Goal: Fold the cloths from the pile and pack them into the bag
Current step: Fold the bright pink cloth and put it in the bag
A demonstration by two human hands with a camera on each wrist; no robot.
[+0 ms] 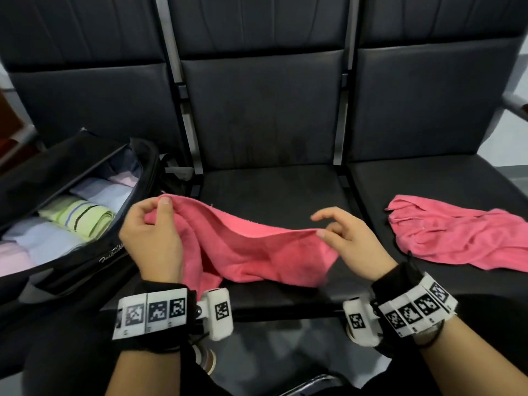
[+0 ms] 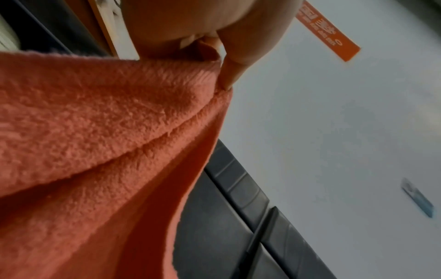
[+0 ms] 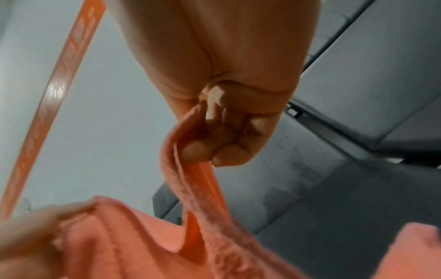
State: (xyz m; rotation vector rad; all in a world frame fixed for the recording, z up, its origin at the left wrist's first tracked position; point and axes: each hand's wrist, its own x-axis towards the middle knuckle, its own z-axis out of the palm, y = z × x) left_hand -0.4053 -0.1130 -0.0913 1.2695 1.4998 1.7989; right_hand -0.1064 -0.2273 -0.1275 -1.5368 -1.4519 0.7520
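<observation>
A pink cloth (image 1: 245, 252) hangs stretched between my two hands above the middle seat. My left hand (image 1: 154, 221) pinches its left corner between thumb and fingers; the left wrist view shows the same pink cloth (image 2: 100, 132) gathered under the left hand (image 2: 214, 47). My right hand (image 1: 340, 238) pinches the cloth's upper edge, its other fingers spread; the right wrist view shows the right hand's fingertips (image 3: 195, 151) closed on the cloth's hem (image 3: 190, 181). A second pink cloth (image 1: 460, 235) lies crumpled on the right seat. The black bag (image 1: 85, 252) stands unzipped on the left seat.
Inside the bag lie several folded cloths, among them a green striped one (image 1: 80, 215) and pale blue and pink ones. The dark padded seats (image 1: 271, 190) have upright backs behind them. Metal frame bars (image 1: 194, 144) separate the seats.
</observation>
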